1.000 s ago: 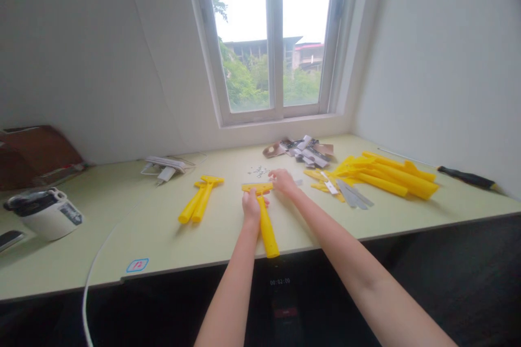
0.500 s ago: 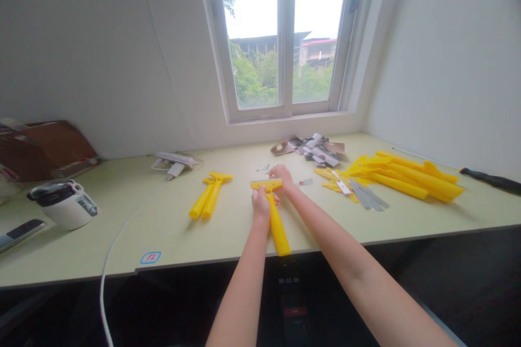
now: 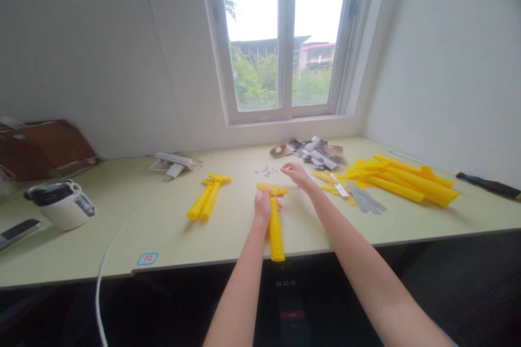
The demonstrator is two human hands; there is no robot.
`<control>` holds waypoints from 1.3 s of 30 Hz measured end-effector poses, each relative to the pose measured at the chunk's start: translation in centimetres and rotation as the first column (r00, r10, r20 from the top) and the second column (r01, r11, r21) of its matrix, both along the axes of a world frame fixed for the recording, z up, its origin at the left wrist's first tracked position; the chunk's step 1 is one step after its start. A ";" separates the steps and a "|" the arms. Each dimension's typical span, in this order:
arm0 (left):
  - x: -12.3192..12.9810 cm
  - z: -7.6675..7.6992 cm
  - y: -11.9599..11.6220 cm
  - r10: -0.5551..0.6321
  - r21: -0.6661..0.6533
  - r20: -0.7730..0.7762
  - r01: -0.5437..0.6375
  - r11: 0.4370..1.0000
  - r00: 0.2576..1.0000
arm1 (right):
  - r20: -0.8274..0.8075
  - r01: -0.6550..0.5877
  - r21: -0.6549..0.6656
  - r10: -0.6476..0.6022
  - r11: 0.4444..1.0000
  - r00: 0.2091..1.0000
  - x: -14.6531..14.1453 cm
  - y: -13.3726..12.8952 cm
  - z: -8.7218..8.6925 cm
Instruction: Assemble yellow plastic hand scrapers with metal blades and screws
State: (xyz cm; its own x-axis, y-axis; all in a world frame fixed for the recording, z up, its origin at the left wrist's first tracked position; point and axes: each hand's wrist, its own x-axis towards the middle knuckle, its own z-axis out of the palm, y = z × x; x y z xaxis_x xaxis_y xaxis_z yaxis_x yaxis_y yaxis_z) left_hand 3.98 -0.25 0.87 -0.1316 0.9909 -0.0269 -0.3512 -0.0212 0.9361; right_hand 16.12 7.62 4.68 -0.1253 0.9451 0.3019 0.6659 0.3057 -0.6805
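A yellow plastic scraper stands out at the center of the frame, on a pale green table, its long handle pointing toward the person and its wide head pointing away. The left hand is wrapped around the handle just below the head. The right hand hovers just above and to the right of the head, its fingers loosely curled; whether it pinches anything is too small to tell. A thin metal blade pokes out from the right end of the scraper head. Tiny screws are scattered just beyond the hands. To the left lie two yellow scrapers side by side. To the right is a heap of yellow scraper parts, with flat metal blades beside it. Torn packaging sits near the window at the top center.
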 end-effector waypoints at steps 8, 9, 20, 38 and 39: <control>0.1 -0.2 0.0 -0.089 0.000 -0.124 0.090 0.996 0.988 | -0.230 -0.428 -0.147 0.390 0.892 0.892 -1.2 -3.3 1.1; 0.1 -0.1 -0.1 -0.094 0.002 -0.128 0.095 0.995 0.987 | -0.253 -0.423 -0.161 0.377 0.891 0.891 -1.4 -3.4 1.1; 0.1 0.2 -0.2 -0.102 -0.003 -0.124 0.102 0.995 0.987 | -0.370 -0.396 -0.238 0.294 0.887 0.881 -1.7 -3.6 1.2; -0.1 -0.5 0.5 -0.066 -0.017 -0.098 0.064 0.998 0.993 | -0.379 -0.235 -0.420 0.067 0.877 0.923 -1.0 0.3 0.2; -0.1 -0.4 0.5 -0.063 -0.010 -0.091 0.063 0.998 0.994 | -0.279 -0.125 -0.374 0.018 0.919 0.960 -0.9 0.9 -0.2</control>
